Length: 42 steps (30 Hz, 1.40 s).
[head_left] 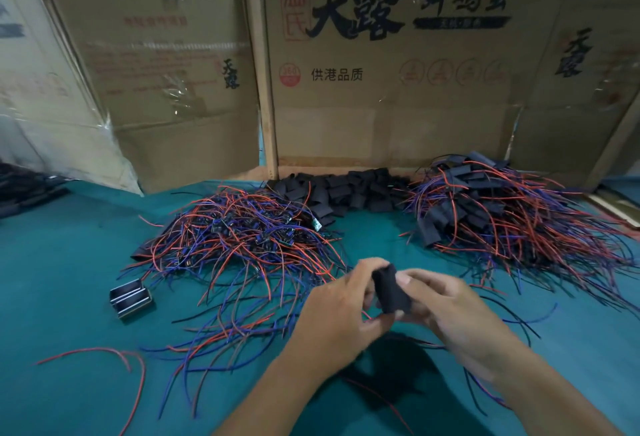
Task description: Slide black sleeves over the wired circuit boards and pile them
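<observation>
Two hands met low in the head view over the teal worktop (69, 279). The left hand (341, 311) and the right hand (446, 307) both pinched one black sleeve (391, 292), held upright between them above the cloth. Behind lay a heap of bare wired circuit boards (239, 227) on the left, loose empty sleeves (349, 189) in the middle, and the sleeved pile (502, 207) on the right, against cardboard boxes (381, 106).

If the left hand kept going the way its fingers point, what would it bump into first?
Probably the black sleeve the left hand already pinches, with the right hand just behind. Its fingers point rightward, though depth is hard to judge.
</observation>
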Motion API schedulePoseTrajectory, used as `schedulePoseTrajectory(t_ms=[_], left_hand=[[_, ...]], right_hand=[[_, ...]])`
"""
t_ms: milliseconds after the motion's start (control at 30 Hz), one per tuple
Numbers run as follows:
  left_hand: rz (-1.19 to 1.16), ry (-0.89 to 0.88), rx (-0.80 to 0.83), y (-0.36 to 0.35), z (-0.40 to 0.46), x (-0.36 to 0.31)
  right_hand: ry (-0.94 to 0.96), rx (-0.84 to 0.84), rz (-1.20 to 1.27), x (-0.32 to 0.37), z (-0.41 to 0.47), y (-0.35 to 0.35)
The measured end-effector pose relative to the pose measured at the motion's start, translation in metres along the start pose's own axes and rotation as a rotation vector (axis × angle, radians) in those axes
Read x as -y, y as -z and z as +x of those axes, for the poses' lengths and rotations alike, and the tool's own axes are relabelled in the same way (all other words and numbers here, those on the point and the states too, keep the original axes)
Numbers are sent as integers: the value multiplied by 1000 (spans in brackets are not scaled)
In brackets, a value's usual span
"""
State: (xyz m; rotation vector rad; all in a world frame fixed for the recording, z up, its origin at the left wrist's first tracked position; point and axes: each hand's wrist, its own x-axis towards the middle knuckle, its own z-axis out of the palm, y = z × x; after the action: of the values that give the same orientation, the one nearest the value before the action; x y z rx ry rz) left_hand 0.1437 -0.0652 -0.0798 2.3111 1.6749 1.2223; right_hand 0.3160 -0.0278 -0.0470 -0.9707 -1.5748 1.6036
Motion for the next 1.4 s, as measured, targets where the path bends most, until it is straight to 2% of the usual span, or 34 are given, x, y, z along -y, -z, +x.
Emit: schedulePoseTrajectory(t_ms=[67, 133, 200, 267, 300, 333, 367, 467, 567, 767, 833, 900, 967, 1033, 1133, 1267, 1333, 1400], left_hand=[[-63, -13, 34, -3, -2, -3], [-96, -19, 81, 2, -3, -3], [-154, -2, 158, 10, 2, 4], [-215, 78, 99, 22, 22, 23], [-129, 113, 49, 26, 41, 39], [53, 129, 52, 32, 63, 56], [262, 125, 141, 37, 84, 73], [792, 18, 546, 41, 128, 112], [1007, -125, 732, 38, 145, 129], [1171, -439, 699, 41, 148, 123], [1176, -465, 647, 45, 150, 116], [1173, -424, 524, 54, 150, 107], [1110, -293, 381, 64, 147, 96], [893, -158, 187, 68, 139, 84], [374, 78, -139, 62, 111, 64], [-340, 365, -407, 42, 71, 41], [-554, 412, -561, 36, 57, 35], [-626, 397, -681, 34, 47, 32]], right_hand=[[-116, 145, 254, -5, -1, 8], [-125, 197, 342, -8, 0, 10], [-126, 151, 402, -11, 4, 9], [-93, 62, 400, -15, 8, 6], [-67, 12, 382, -17, 10, 6], [-42, -22, 367, -18, 11, 6], [-20, -46, 364, -19, 12, 6], [9, -93, 377, -22, 14, 7], [16, -120, 383, -25, 17, 9], [17, -134, 451, -28, 20, 10], [15, -142, 478, -29, 20, 11], [20, -164, 507, -29, 22, 13], [26, -200, 541, -28, 23, 18], [36, -224, 566, -27, 26, 25], [39, -233, 563, -29, 29, 30], [39, -236, 550, -31, 28, 30], [50, -236, 543, -31, 27, 30], [77, -240, 530, -32, 26, 31]])
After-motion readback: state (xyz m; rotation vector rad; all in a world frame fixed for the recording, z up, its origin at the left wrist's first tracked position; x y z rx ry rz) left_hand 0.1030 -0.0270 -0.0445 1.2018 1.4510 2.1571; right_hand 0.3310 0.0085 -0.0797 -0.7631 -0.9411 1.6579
